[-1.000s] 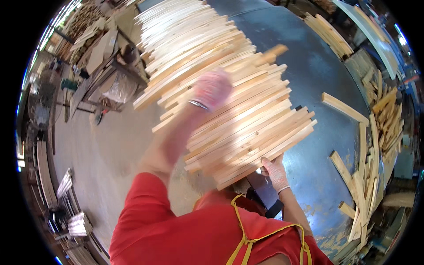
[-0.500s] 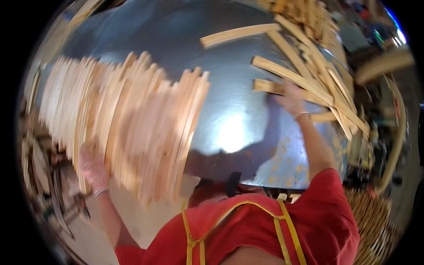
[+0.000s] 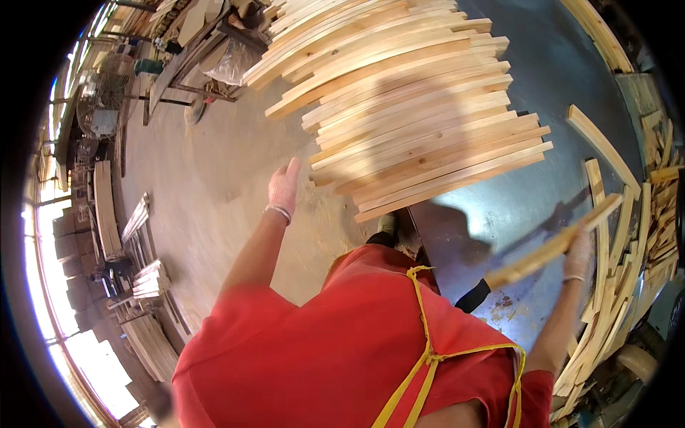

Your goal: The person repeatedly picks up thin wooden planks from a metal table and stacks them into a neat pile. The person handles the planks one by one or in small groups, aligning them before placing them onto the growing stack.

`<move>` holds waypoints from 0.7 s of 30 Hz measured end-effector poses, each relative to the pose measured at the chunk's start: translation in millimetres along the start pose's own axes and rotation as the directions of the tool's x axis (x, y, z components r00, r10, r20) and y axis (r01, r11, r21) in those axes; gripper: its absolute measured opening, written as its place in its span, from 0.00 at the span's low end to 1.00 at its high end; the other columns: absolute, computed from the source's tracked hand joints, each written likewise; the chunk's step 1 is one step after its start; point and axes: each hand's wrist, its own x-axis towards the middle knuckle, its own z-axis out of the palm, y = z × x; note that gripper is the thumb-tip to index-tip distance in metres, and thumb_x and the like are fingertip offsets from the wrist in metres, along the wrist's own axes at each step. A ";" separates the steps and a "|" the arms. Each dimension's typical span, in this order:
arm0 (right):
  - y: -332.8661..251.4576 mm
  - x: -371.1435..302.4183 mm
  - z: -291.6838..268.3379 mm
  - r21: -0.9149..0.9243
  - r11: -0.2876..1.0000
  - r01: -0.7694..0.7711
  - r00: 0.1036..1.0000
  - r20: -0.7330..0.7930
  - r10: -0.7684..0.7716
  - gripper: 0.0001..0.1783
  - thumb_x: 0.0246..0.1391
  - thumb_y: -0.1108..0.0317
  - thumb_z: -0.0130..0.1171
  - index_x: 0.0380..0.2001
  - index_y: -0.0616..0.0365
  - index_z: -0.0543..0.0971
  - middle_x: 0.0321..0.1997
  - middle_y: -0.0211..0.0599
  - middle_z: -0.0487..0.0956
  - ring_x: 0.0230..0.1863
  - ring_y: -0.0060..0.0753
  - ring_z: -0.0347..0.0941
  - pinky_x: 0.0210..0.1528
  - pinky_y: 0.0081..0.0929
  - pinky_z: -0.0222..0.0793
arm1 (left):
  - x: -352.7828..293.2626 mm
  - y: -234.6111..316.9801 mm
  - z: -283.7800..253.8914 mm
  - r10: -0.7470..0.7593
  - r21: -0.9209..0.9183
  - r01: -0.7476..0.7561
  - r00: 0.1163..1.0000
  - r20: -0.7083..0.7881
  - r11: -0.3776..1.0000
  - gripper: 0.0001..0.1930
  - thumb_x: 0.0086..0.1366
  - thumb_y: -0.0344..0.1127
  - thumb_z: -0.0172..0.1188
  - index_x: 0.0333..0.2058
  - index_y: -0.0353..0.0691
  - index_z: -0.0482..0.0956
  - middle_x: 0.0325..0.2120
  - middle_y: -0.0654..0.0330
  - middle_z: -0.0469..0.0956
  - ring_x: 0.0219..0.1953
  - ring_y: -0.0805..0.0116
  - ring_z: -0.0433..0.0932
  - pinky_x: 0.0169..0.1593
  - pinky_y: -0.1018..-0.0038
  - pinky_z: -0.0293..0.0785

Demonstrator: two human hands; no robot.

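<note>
One strip (image 3: 541, 251) held apart from our slats (image 3: 428, 135)
Our blurred right hand (image 3: 581, 251) seems closed around its far end, perhaps for leverage; our left hand (image 3: 283, 188), fingers straight, is empty.

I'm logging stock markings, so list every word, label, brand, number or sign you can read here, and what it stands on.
No readable text anywhere.
Laid-out wood strips on the table: no lettering visible.
Blurred strip in the right hand: none can be made out.
Red clothing: none visible.
Background things, such as the fan: too small to tell.
</note>
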 end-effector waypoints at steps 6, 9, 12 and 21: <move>-12.8 -110.1 243.7 -0.106 0.994 -0.030 0.945 0.322 0.063 0.26 0.71 0.41 0.61 0.52 0.53 0.81 0.35 0.31 0.80 0.30 0.22 0.74 0.29 0.24 0.75 | 38.7 4.2 12.6 0.064 -0.244 0.091 0.826 0.560 0.965 0.39 0.68 0.68 0.66 0.61 0.38 0.82 0.50 0.54 0.83 0.46 0.67 0.79 0.54 0.66 0.77; -5.8 -127.2 265.7 0.020 0.985 -0.169 0.960 0.231 0.160 0.34 0.69 0.45 0.67 0.69 0.48 0.70 0.34 0.26 0.77 0.27 0.15 0.68 0.24 0.17 0.66 | 51.1 45.1 -21.0 0.134 -0.190 0.001 0.707 0.694 0.982 0.34 0.71 0.61 0.66 0.61 0.36 0.80 0.47 0.55 0.83 0.39 0.67 0.80 0.45 0.69 0.79; -6.7 -154.7 287.5 0.098 0.982 -0.158 0.973 0.186 0.138 0.45 0.68 0.52 0.68 0.79 0.44 0.56 0.39 0.29 0.77 0.26 0.18 0.67 0.24 0.19 0.65 | 25.6 125.3 -51.5 0.194 -0.254 0.050 0.507 0.840 0.966 0.35 0.72 0.55 0.65 0.66 0.33 0.74 0.48 0.56 0.83 0.35 0.68 0.82 0.40 0.70 0.81; -2.3 -158.5 303.2 -0.297 0.950 0.098 0.994 -0.011 -0.106 0.54 0.61 0.53 0.69 0.81 0.57 0.50 0.62 0.54 0.81 0.57 0.49 0.80 0.61 0.41 0.74 | -36.9 269.9 -3.4 0.276 0.334 -0.883 0.429 0.860 0.330 0.38 0.67 0.43 0.61 0.74 0.40 0.65 0.52 0.41 0.84 0.49 0.44 0.86 0.56 0.52 0.80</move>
